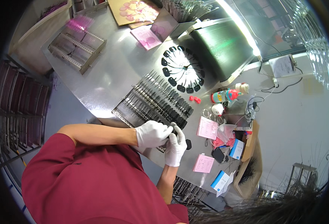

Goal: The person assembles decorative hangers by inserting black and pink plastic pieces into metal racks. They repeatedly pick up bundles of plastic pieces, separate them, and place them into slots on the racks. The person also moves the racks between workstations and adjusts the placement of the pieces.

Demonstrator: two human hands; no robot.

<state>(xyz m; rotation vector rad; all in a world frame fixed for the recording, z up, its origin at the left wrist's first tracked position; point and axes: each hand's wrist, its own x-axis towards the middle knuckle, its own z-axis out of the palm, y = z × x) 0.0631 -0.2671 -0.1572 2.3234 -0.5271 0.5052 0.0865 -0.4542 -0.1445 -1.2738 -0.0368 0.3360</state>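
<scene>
My left hand (152, 133), in a white glove, is closed in a pinch at the near edge of a metal rack (124, 118). My right hand (175, 150), gloved too, meets it fingertip to fingertip, its thumb and fingers bent together. Whatever lies between the fingertips is small, greyish and mostly hidden. A dark rounded flat piece (188, 144) shows just right of my right hand; whether it is held or lies on the table, I cannot tell. Rows of dark, narrow pieces (164, 108) stand tilted in the rack. Beyond it, black flat-ended pieces on thin stems form a ring (181, 88).
Pink paper slips (207, 128), blue-and-white boxes (237, 149), a bottle (220, 96) and a red small item (195, 99) lie right. An emptier metal frame (77, 52) stands far left. A green-topped box (224, 46) under a tube light (239, 24) stands at the back.
</scene>
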